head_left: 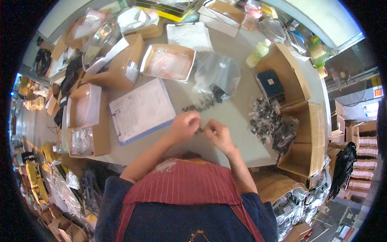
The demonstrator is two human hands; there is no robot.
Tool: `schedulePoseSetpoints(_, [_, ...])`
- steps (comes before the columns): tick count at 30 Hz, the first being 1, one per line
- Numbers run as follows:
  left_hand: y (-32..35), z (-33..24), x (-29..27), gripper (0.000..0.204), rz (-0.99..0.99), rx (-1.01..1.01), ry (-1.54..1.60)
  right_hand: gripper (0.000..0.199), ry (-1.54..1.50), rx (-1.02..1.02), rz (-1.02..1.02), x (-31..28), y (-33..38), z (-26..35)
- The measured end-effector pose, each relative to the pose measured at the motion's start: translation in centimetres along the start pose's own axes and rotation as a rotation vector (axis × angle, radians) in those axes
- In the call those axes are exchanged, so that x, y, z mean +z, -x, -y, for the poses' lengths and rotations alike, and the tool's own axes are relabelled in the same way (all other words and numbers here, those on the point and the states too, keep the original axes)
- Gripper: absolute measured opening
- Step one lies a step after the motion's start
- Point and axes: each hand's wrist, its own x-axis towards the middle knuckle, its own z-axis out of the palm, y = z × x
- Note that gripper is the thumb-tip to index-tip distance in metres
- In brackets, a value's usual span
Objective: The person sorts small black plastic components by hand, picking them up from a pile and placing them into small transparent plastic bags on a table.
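Facing you, the grey table (242,105) fills the middle of the view, with most goods kept around its sides, probably to leave the centre to your hands. At its right, an upper cardboard box (296,76) and a lower cardboard box (308,137) stand with their walls behind a pile of small parts (264,117), perhaps to stop them rolling away. At your left, a clipboard (141,107) lies slanted with papers on it, seemingly turned so you can read it. Beyond your hands, a clear plastic bag (217,70) lies flat, its near edge touching loose dark parts (205,104); these trail toward you, likely laid there for a short reach.

Your left hand (186,125) and right hand (217,134) meet low over the middle, close together, as fine handling would ask. A small dark piece (200,130) shows between them. Fingers on both sides curl inward, but blur hides the contact, so you cannot tell whether either grip is clamped on it.

For moving, the table's near edge runs under your forearms, close to your body. The widest stretch of bare surface lies between your right hand and the pile. On the left, room is tighter: the clipboard's corner sits just beside your left wrist. Ahead, the loose dark parts begin near your left knuckles.
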Motion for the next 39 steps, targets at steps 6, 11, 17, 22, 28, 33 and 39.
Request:
schedulePoseSetpoints(6, [-7.1,2.4,-0.4,0.017,-0.056,-0.022,0.032,0.014,-0.467,0.134,-0.260,-1.6,0.8,-1.6])
schedulePoseSetpoints(11, [-16.8,7.8,-5.9,0.025,-0.389,0.140,-0.532,0.013,-0.238,-0.133,-0.501,-0.6,3.1,-0.1])
schedulePoseSetpoints(17, [-19.8,13.5,-8.6,0.025,0.109,-0.149,-0.807,0.014,-0.242,-0.040,-0.233,2.9,3.7,-0.1])
schedulePoseSetpoints(22, [-18.8,12.5,-8.2,0.021,0.050,-0.081,-0.740,0.015,-0.255,-0.011,-0.291,2.3,3.7,-1.3])
schedulePoseSetpoints(28, [-13.4,6.2,-9.6,0.025,-0.246,0.006,-0.542,0.030,-0.272,0.104,-0.286,1.5,2.6,-0.2])
schedulePoseSetpoints(33, [-5.3,-2.6,-6.3,0.018,0.371,-0.381,0.375,0.056,-0.647,0.011,-0.215,1.3,0.6,0.3])
schedulePoseSetpoints(39, [0.3,-3.5,-5.4,0.021,0.495,-0.463,0.435,0.031,-0.523,0.061,-0.050,0.0,1.2,1.0])
